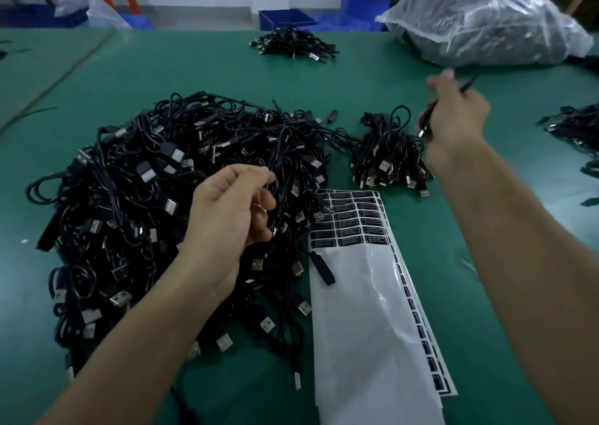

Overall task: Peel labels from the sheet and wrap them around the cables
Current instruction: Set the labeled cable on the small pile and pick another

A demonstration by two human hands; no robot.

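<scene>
A big heap of black USB cables (pixel 136 204) covers the left half of the green table (pixel 470 236). My left hand (pixel 230 210) hovers over the heap's right side and pinches a thin black cable loop between thumb and fingers. My right hand (pixel 453 123) is raised farther back on the right and grips a coiled black cable (pixel 428 123), just right of a small pile of cables (pixel 389 155). The white label sheet (pixel 366 311) lies between my arms, with rows of black labels (pixel 350 217) at its far end and a strip of them down its right edge.
A clear plastic bag full of cables (pixel 486 23) sits at the back right. Another small cable pile (pixel 291 44) lies at the back centre, and more cables (pixel 573 126) lie at the right edge. Blue bins (pixel 285 18) stand beyond the table.
</scene>
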